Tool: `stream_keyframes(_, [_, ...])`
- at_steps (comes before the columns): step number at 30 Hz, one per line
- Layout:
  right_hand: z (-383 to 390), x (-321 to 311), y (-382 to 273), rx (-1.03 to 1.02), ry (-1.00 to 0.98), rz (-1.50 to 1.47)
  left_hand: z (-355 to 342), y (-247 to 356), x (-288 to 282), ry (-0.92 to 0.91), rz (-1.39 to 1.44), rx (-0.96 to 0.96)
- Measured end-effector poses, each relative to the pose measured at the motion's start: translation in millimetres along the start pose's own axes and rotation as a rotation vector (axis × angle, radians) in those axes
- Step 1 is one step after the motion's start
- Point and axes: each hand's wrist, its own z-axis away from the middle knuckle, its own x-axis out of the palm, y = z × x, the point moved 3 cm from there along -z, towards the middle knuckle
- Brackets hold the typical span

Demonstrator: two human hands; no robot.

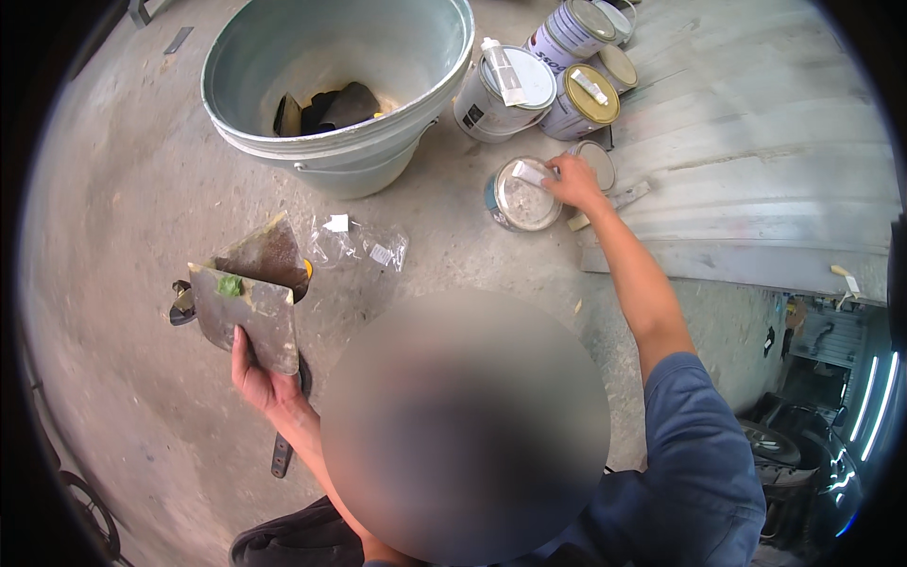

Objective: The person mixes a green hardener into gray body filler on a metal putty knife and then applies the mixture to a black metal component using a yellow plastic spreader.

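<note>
My left hand (260, 383) is closed on the lower edge of a thin grey plate (248, 326), thumb across its face. A dab of green paste (230, 285) sits near the plate's upper left. A second brown-grey plate (265, 253) rises just behind it; I cannot tell whether the hand holds that too. Over to the right, my right hand (573, 181) pinches the end of a small white tube (530, 174). That tube lies on or just above the smeared lid of a short round tin (525, 206).
A large grey-green tub (331, 142) stands at the back with dark pieces inside. Several paint cans (505, 90) with tubes on their lids crowd beside it. Clear plastic wrappers (364, 244) lie mid-floor. A long grey panel (737, 151) fills the right side.
</note>
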Motion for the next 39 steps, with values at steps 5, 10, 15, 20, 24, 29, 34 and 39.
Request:
stream_keyframes(5, [11.8,-0.8,-36.3,-0.099,0.076,0.03,3.9,-5.0,10.7,0.113,0.012,0.005])
stream_keyframes(10, [2.2,5.4,-24.8,-0.104,-0.03,0.046,7.4,-24.2,14.0,0.262,-0.081,0.047])
stream_keyframes(15, [26.4,26.5,-52.9,0.143,-0.477,-1.678,12.5,-17.5,11.8,0.293,-0.113,0.09])
stream_keyframes(20, [97.3,13.6,-140.6,0.042,-0.498,-2.061,10.9,-34.1,15.4,0.246,-0.34,0.156])
stream_keyframes(24, [123.1,0.9,-181.4,0.021,-0.517,-2.222,14.6,-43.8,25.3,0.264,-0.538,0.148])
stream_keyframes(29, [53.2,18.9,-87.2,-0.057,-0.32,-2.468,19.6,-38.6,23.6,0.233,-0.466,0.141])
stream_keyframes(34, [14.7,-37.1,-30.4,-0.076,0.182,-2.313,18.5,-29.3,-14.3,0.219,-0.273,0.017])
stream_keyframes(39, [-4.7,34.7,-37.2,0.02,0.552,-2.205,23.8,-34.9,-2.5,0.262,-0.223,-0.004])
